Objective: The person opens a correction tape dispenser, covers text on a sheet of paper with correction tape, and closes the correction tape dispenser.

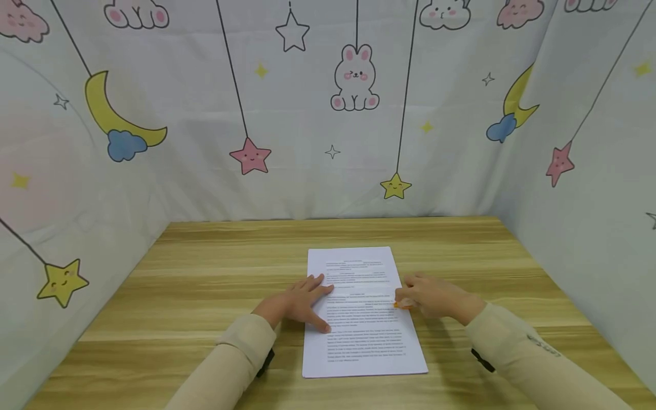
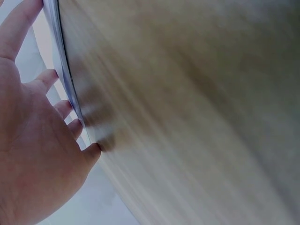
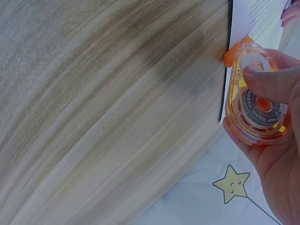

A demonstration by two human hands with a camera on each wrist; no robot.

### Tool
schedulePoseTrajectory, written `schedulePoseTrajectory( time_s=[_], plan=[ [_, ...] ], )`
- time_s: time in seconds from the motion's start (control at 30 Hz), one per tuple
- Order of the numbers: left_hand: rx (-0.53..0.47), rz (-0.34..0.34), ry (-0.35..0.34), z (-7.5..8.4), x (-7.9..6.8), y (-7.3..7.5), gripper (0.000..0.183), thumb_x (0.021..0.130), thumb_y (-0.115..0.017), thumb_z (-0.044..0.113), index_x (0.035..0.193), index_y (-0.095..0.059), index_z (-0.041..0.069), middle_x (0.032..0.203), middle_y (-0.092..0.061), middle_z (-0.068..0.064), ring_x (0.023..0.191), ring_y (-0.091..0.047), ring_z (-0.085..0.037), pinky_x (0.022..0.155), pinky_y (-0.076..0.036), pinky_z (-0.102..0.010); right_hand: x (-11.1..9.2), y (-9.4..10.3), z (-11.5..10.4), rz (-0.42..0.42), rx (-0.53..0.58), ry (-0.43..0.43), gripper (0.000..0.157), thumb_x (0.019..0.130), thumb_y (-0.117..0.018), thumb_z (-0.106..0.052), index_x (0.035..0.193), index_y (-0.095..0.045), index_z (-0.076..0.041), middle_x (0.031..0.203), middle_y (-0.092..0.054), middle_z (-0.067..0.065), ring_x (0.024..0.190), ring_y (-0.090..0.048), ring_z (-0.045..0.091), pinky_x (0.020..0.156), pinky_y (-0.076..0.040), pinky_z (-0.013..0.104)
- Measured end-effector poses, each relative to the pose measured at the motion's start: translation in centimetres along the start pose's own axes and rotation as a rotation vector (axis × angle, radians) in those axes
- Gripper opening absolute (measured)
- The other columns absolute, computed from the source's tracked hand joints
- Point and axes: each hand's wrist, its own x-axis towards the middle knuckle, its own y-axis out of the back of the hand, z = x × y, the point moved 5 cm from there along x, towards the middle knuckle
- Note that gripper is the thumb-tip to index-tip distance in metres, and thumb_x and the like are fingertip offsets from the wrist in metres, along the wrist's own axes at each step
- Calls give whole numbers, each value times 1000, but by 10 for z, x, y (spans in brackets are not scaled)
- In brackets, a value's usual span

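Observation:
A stack of printed paper lies upright before me on the table. My left hand rests on its left edge, fingers spread and thumb apart. In the left wrist view, the fingertips meet the edge of the sheets. My right hand holds a see-through orange correction tape between thumb and fingers. Its orange tip is at the right side of the text, about halfway down the page. Several lines of print show white gaps.
The wood-grain table extends around the paper on all sides. White cloth printed with stars, moons and a rabbit hangs behind the table and along both sides. Dark wrist straps show under the sleeves.

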Motion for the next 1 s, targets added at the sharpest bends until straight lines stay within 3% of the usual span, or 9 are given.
schedulePoseTrajectory(
  time_s=[0.23, 0.43, 0.63, 1.0],
  plan=[
    [-25, 1, -3, 0, -1, -1, 92, 71, -68, 58, 146, -25, 26, 157, -5, -2, 144, -2, -27, 114, -10, -51, -2, 1, 2, -50, 18, -38, 9, 87, -60, -13, 93, -60, -20, 81, -51, -3, 73, -47, 13, 64, -43, 26],
    [-27, -3, -1, -2, -3, 0, 93, 71, -68, 57, 147, -24, 26, 157, -4, -2, 144, -1, -27, 114, -9, -51, -4, 0, 7, 21, 114, -45, 21, 82, -62, -1, 93, -64, -19, 74, -46, -4, 65, -37, 8, 59, -36, 21],
    [-25, -14, -12, -1, -1, -1, 92, 72, -67, 56, 147, -23, 26, 157, -2, -2, 144, 1, -26, 114, -7, -50, -16, -3, 21, 61, 290, -192, 32, 80, -55, 4, 102, -65, -18, 71, -40, -6, 60, -28, 6, 54, -26, 19],
    [-42, -11, -4, 0, -2, -1, 92, 72, -68, 56, 147, -23, 27, 157, -3, -2, 144, 1, -26, 114, -8, -52, -22, -2, 20, 84, 237, -240, 33, 82, -58, -2, 109, -64, -20, 80, -52, -3, 64, -39, 7, 57, -34, 21]
  ],
)
